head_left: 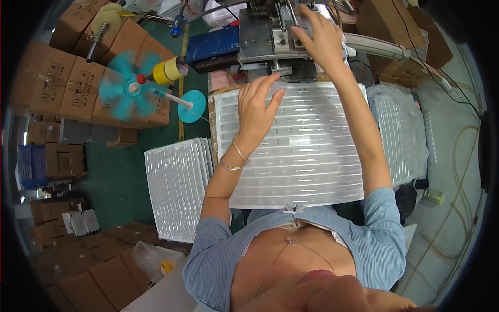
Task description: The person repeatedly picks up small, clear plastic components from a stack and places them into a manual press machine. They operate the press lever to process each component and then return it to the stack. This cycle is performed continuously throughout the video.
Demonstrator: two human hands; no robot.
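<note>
Look beyond the white ribbed tray (pixel 296 156) for the metal machine (pixel 254 39), ahead of the left hand (pixel 255 106) and nearer the right hand (pixel 325 46), with rods (pixel 281 15) running forward; spread at right, touch unclear; half-open at left around a small clear piece (pixel 277 85), cannot tell whether pinched

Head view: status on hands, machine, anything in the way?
Left hand over white ribbed panel, grip unclear. Right hand open at metal machine, contact unclear. Right hand hides part of machine.
</note>
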